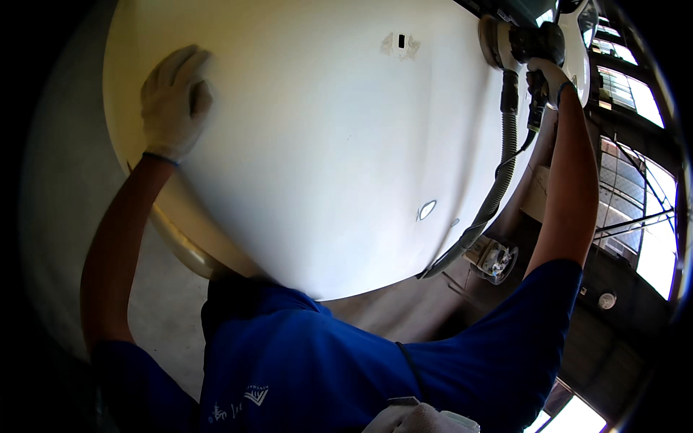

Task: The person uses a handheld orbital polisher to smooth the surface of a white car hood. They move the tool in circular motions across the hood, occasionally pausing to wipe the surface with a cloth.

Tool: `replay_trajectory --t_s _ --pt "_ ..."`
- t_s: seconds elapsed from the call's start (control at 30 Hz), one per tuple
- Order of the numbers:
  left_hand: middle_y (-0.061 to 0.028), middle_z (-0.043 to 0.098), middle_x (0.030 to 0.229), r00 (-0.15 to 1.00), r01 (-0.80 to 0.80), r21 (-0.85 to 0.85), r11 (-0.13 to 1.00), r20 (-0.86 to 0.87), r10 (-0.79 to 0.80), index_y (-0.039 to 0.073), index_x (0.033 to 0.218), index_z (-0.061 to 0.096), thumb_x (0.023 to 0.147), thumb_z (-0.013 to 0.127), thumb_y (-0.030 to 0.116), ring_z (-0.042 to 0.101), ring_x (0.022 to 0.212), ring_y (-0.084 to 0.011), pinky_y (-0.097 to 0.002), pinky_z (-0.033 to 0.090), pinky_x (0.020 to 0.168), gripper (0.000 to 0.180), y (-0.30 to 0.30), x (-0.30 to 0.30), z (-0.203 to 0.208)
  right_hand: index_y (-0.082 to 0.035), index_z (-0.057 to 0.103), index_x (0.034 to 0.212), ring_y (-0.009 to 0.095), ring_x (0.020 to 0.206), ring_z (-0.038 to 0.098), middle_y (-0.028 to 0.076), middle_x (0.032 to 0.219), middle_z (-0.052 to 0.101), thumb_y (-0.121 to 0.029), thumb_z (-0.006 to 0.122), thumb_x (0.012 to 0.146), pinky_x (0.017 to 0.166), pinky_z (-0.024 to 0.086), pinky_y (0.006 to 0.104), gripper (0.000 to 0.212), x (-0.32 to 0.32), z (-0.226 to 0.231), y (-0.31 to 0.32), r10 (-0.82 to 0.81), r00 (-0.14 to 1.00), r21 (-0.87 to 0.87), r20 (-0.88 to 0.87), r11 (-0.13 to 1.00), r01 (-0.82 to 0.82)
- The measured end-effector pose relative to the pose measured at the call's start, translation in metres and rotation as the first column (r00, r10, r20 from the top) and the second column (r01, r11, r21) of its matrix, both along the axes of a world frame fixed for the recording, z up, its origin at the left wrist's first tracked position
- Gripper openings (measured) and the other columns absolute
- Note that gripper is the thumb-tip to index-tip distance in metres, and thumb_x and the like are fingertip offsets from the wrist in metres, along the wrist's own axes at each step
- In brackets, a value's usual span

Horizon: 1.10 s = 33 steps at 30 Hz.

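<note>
A large, curved white vehicle panel (310,144) spreads out before me. On its left side lies my left hand (175,105), in a pale glove, fingers stretched out and thumb apart, with nothing in it. At the far right, my right hand (548,78), also gloved, grips the handle of a dark power sander (535,43). The sander's round pad (492,42) stands edge-on to my view, at the panel's far right part; whether it touches the surface I cannot tell. A ribbed hose (508,148) runs from the sander down along the panel's right side.
Near the panel's far edge is a small dark slot (401,41) within a dull patch. A clear-sided bucket (498,261) with crumpled contents stands beyond the right edge. Large windows (635,195) line the right side. Grey floor (170,289) shows at the left.
</note>
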<state>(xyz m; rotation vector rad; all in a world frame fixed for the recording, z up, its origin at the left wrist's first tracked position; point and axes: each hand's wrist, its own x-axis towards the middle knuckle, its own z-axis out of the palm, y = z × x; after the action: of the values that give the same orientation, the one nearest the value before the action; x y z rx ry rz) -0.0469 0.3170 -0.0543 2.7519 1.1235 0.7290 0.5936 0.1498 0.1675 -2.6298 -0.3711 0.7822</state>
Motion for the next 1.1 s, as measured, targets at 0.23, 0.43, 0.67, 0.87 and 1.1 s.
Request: replay_trajectory --t_s 0.23,0.43,0.67,0.87,1.1 --pt "-0.0044 0.056 0.142 0.999 0.031 0.051 0.998 0.018 -0.032 0.019 0.138 0.059 0.091 0.063 0.017 0.051 0.132 -0.0271 -0.0453 0.042 0.110 0.047 -0.001 0.002 -0.012 -0.013 0.064 0.084 0.013 0.053 0.061 0.003 0.068 0.066 -0.025 0.070 0.084 0.045 0.042 0.0240 0.014 0.043 -0.002 -0.027 -0.034 0.999 -0.042 -0.001 0.999 0.034" --pt "-0.0075 0.054 0.146 0.999 0.044 0.091 0.995 -0.025 -0.042 0.016 0.143 0.057 0.099 0.055 0.021 0.051 0.133 -0.0274 -0.0451 0.041 0.112 0.045 0.012 -0.008 -0.002 -0.011 0.068 0.081 0.011 0.055 0.063 0.002 0.069 0.069 -0.028 0.072 0.084 0.046 0.038 0.0233 0.017 -0.003 -0.003 -0.003 0.241 0.968 -0.022 0.065 0.971 -0.240" --pt "-0.0064 0.059 0.139 0.992 0.058 0.027 0.998 0.110 -0.061 0.017 0.138 0.060 0.095 0.062 0.020 0.054 0.128 -0.0289 -0.0449 0.043 0.110 0.043 0.012 0.000 0.005 -0.005 0.069 0.084 0.019 0.055 0.065 0.009 0.068 0.067 -0.021 0.071 0.082 0.052 0.053 0.0317 0.016 -0.041 -0.004 -0.075 0.102 0.994 0.073 0.040 0.992 -0.104" --pt "-0.0052 0.056 0.141 0.998 0.024 0.050 0.998 0.065 -0.027 0.020 0.141 0.057 0.094 0.064 0.019 0.053 0.128 -0.0292 -0.0447 0.044 0.109 0.047 0.012 -0.005 0.003 -0.001 0.069 0.080 0.021 0.054 0.066 0.011 0.067 0.068 -0.015 0.071 0.078 0.052 0.055 0.0338 0.014 -0.083 -0.023 -0.184 -0.078 0.997 0.114 0.002 0.990 0.077" --pt "-0.0022 0.057 0.140 0.994 0.031 0.086 0.996 0.102 -0.039 0.023 0.138 0.059 0.092 0.063 0.027 0.056 0.123 -0.0300 -0.0461 0.045 0.104 0.046 0.016 -0.005 -0.009 0.000 0.067 0.094 0.020 0.058 0.067 0.009 0.071 0.067 -0.005 0.070 0.082 0.054 0.056 0.0327 0.014 -0.164 -0.041 -0.284 -0.217 0.976 0.131 -0.002 0.968 0.216"
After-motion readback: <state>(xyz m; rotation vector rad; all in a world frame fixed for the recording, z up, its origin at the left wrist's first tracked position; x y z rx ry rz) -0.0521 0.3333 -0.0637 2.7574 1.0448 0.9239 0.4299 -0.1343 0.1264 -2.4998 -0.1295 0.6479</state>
